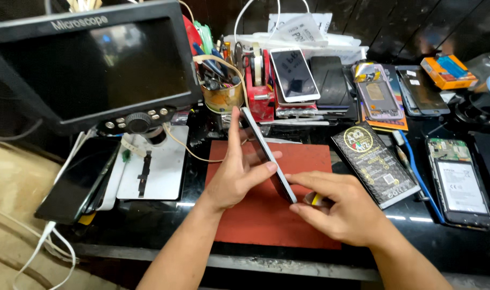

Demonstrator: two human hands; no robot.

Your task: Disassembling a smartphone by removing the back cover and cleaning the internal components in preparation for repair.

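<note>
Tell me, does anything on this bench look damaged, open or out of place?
Yes. At the right edge a black smartphone lies with its back cover off, so the green circuit board and battery show. Behind it, a purple phone frame lies stripped. The slim grey phone stands tilted on edge between left hand and right hand.

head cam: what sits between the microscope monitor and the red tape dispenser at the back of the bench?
In the head view, a round tin stuffed with pens and tools stands between the monitor and the red tape dispenser, close beside the dispenser.
</note>
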